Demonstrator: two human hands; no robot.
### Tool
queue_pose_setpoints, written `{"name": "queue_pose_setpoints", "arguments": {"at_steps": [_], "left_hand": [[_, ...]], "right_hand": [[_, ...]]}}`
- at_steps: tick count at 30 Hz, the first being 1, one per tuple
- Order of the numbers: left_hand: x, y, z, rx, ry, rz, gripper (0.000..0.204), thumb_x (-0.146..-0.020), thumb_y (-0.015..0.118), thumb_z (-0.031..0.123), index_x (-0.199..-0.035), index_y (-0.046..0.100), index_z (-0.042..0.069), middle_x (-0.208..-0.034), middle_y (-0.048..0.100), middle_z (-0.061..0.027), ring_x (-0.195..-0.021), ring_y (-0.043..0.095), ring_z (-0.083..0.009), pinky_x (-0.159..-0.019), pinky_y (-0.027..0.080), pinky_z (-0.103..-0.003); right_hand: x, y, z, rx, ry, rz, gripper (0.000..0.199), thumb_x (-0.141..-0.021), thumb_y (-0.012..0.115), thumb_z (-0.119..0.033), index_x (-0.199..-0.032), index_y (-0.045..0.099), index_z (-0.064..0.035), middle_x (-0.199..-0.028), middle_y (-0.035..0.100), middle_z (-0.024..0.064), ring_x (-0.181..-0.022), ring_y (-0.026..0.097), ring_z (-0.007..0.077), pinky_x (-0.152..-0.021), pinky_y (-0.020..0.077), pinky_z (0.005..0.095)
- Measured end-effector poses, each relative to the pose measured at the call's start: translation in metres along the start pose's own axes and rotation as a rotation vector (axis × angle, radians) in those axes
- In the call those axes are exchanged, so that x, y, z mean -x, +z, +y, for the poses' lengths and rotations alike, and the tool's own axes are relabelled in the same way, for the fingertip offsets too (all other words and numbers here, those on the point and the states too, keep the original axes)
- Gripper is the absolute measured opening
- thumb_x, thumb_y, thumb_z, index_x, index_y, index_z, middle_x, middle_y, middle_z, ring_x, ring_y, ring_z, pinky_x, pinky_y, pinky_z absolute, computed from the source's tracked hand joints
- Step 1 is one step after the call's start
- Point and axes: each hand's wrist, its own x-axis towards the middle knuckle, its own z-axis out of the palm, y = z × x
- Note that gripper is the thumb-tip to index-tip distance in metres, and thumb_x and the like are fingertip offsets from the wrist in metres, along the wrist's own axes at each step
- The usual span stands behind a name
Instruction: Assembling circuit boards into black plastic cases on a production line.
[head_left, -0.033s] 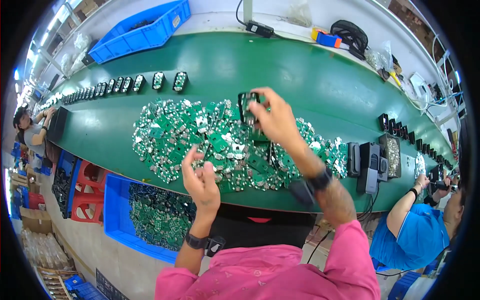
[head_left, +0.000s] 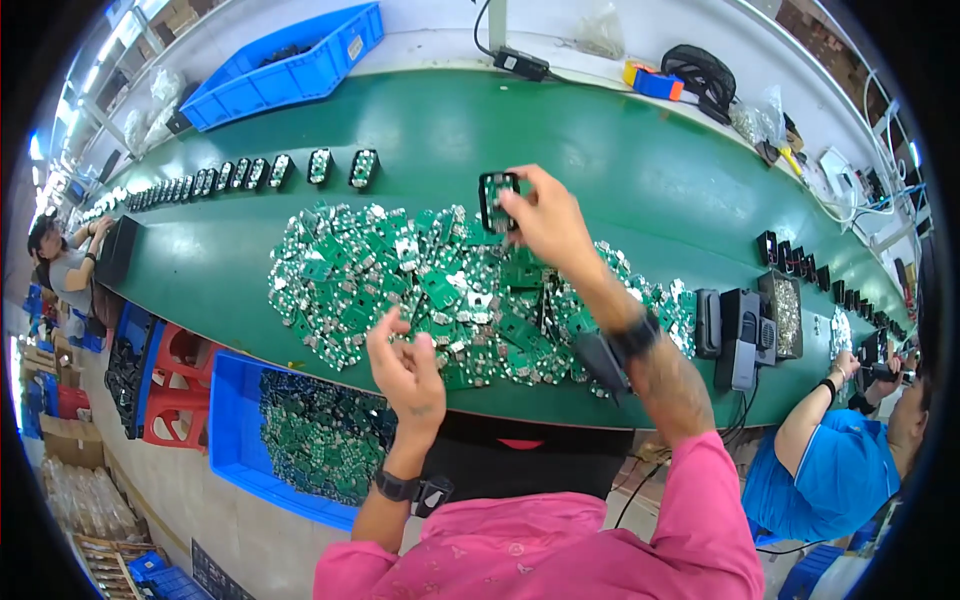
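My right hand point(head_left: 548, 218) grips a small black plastic housing point(head_left: 485, 205) with a green circuit board in it, raised over the far side of a heap. The thumb lies on the board and the fingers wrap the housing's far edge. Below spreads a wide pile of loose green circuit boards point(head_left: 345, 270) with silvery parts. Near the pile's front edge, my left hand point(head_left: 408, 375) hovers with fingers half bent and apart, holding nothing. Toward the far left, a row of similar black housings with boards point(head_left: 363, 169) stretches along the green table point(head_left: 640, 160).
A blue bin point(head_left: 240, 470) of boards stands below the front edge at left; another blue bin point(head_left: 290, 75) sits at the back. Black devices point(head_left: 738, 340) and a tray of small parts point(head_left: 785, 310) lie right of the pile. Co-workers sit at both ends, one in blue point(head_left: 830, 470).
My right hand has moved slightly away from me with the black housing, which now shows more of its board. My left hand has shifted only a little.
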Motion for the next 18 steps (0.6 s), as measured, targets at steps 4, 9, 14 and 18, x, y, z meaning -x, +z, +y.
{"name": "queue_pose_setpoints", "arguments": {"at_steps": [4, 9, 14, 18], "left_hand": [[0.015, 0.002, -0.013, -0.248, 0.244, 0.081, 0.032, -0.086, 0.065, 0.008, -0.116, 0.058, 0.000, -0.097, 0.049, -0.0081, -0.061, 0.037, -0.0134, -0.056, 0.033, -0.028], [0.016, -0.005, -0.022, -0.338, 0.317, 0.060, 0.022, -0.085, 0.064, 0.007, -0.106, 0.059, 0.001, -0.092, 0.050, -0.0082, -0.062, 0.039, -0.0150, -0.055, 0.033, -0.029], [0.011, 0.014, -0.018, -0.372, 0.379, -0.027, 0.013, -0.087, 0.063, 0.009, -0.098, 0.061, 0.001, -0.085, 0.055, -0.0102, -0.070, 0.050, -0.0232, -0.058, 0.039, -0.033], [0.012, -0.002, -0.024, -0.258, 0.136, 0.026, 0.012, -0.091, 0.061, 0.009, -0.098, 0.062, 0.000, -0.090, 0.054, -0.0062, -0.068, 0.047, -0.0141, -0.057, 0.039, -0.026]], "right_hand": [[-0.084, 0.025, 0.040, 0.070, 0.162, -0.039, 0.035, -0.089, 0.065, -0.016, -0.117, 0.059, 0.0035, -0.088, 0.071, 0.0160, -0.060, 0.071, 0.0225, -0.055, 0.0583, 0.0320], [-0.123, 0.057, 0.047, 0.114, 0.244, -0.144, 0.037, -0.090, 0.066, -0.014, -0.119, 0.057, 0.0052, -0.092, 0.071, 0.0175, -0.061, 0.072, 0.0230, -0.054, 0.0592, 0.0310], [-0.139, 0.027, 0.081, 0.604, 0.050, -0.183, 0.038, -0.087, 0.065, -0.028, -0.100, 0.066, 0.0078, -0.090, 0.070, 0.0213, -0.065, 0.072, 0.0283, -0.063, 0.0593, 0.0390], [-0.119, 0.002, 0.065, 0.656, -0.007, -0.129, 0.044, -0.081, 0.069, -0.039, -0.099, 0.070, 0.0016, -0.099, 0.070, 0.0251, -0.099, 0.067, 0.0409, -0.090, 0.0533, 0.0466]]}}
